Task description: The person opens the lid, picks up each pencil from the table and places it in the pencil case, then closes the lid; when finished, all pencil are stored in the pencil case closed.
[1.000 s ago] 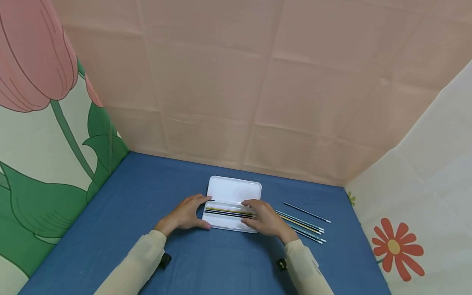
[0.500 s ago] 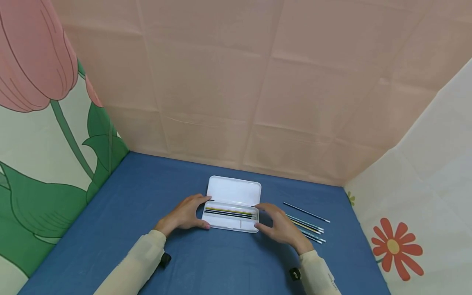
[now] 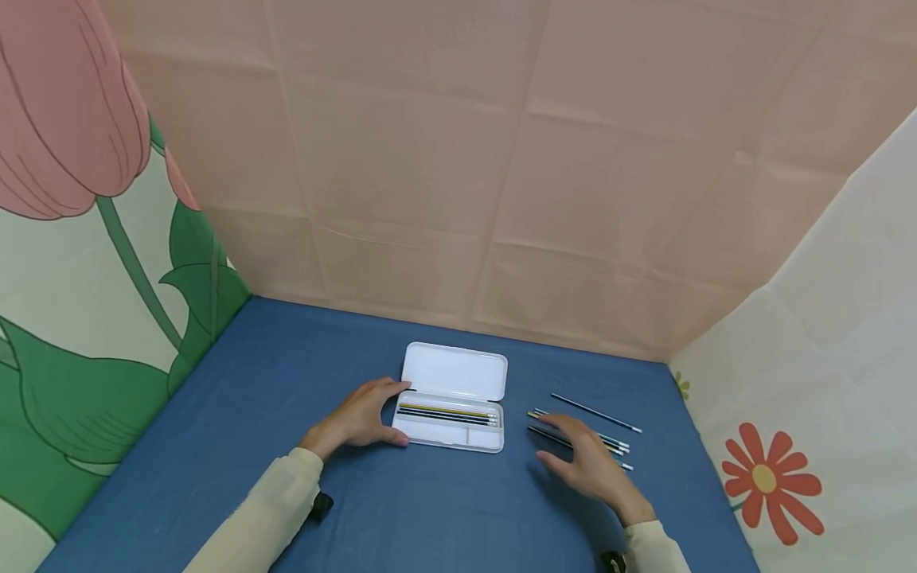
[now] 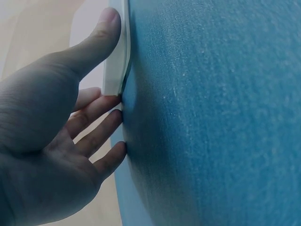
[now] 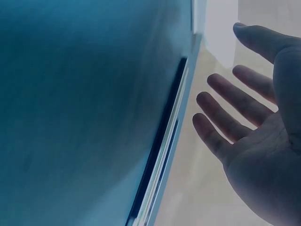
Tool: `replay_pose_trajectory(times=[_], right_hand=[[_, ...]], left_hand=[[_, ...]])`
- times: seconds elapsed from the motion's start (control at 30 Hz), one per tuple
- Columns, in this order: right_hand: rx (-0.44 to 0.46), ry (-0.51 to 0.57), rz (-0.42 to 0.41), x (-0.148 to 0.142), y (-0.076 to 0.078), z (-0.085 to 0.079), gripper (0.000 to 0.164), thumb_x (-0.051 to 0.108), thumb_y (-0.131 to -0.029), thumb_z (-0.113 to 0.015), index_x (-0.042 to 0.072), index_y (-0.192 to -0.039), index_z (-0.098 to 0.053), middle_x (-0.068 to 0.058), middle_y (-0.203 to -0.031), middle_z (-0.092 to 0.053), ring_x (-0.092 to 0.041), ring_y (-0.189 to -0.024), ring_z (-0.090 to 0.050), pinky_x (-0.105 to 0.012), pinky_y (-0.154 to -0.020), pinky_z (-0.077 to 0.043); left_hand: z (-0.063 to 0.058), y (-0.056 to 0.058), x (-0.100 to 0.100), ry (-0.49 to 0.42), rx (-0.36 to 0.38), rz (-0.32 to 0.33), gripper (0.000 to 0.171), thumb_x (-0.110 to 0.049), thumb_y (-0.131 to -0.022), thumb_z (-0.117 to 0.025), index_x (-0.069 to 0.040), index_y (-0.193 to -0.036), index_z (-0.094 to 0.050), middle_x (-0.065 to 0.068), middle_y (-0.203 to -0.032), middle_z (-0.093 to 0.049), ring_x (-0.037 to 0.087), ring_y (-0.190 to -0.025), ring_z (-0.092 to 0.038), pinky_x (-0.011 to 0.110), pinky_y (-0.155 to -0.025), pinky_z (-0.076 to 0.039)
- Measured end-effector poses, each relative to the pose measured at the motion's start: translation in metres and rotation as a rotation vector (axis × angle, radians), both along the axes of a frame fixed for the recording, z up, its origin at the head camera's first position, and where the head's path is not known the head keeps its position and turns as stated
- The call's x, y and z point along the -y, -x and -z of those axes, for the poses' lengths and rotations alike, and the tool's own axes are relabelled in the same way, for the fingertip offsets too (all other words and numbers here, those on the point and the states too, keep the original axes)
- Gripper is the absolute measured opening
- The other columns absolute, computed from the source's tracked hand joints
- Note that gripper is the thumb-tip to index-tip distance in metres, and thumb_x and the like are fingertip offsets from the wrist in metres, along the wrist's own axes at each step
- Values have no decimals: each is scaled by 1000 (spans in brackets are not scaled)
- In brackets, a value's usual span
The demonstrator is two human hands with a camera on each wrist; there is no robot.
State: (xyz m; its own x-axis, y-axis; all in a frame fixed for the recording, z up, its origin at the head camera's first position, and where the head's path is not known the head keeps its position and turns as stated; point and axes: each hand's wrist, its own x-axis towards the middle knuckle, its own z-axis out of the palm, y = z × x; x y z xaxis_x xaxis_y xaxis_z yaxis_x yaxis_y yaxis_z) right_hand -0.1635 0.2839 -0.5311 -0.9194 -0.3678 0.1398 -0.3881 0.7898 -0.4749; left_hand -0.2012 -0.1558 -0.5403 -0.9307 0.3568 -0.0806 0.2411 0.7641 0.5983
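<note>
A white pencil case (image 3: 447, 438) lies with its lid (image 3: 454, 372) folded back. Several pencils (image 3: 444, 413), one of them yellow, lie side by side in its long compartment. My left hand (image 3: 360, 415) holds the case's left end, thumb at the front edge and index finger near the hinge; in the left wrist view the thumb (image 4: 101, 40) lies along the white side. My right hand (image 3: 589, 461) hovers, fingers spread and holding nothing, over a loose bunch of pencils (image 3: 550, 436). It partly hides them in the head view; the right wrist view shows the bunch (image 5: 164, 150) beside the fingers.
A single dark pencil (image 3: 596, 412) lies apart, behind the bunch. Blue cloth (image 3: 444, 509) covers the table. A beige backdrop (image 3: 401, 159) rises at the far edge, with flower-printed sheets at the left (image 3: 64, 278) and right (image 3: 845, 358).
My right hand has left the pencil case, passing its right end, and moved right to the loose pencils. The left hand and the case have stayed in place.
</note>
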Motion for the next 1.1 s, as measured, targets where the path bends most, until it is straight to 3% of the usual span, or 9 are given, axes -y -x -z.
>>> replay_pose_trajectory(times=[0.37,0.67,1.1], right_hand=[[-48,-28,98,-51,-20,4,56,21,-97,-92,7,-147,-72,-11,-143,-77,-39,-132,-74,-64,-106,-60],[-68,-60,166,-76,-29,1,52,19,-94,-95,7,-140,-75,-10,-131,-81,-36,-120,-78,-62,-100,-62],[68,-82,221,-88,-30,2,39,17,-95,-93,7,-130,-80,-6,-121,-84,-29,-114,-80,-58,-101,-63]], left_hand=[[-3,1,-1,3,-9,11,103,-43,-82,-104,-8,-166,-56,20,-159,-62,44,-148,-59,68,-125,-47],[-4,1,-1,4,-3,12,103,-43,-82,-104,-9,-166,-56,20,-159,-62,43,-149,-58,67,-126,-46],[-4,0,0,15,-8,5,103,-42,-82,-104,-8,-166,-56,20,-158,-63,43,-147,-59,68,-124,-47]])
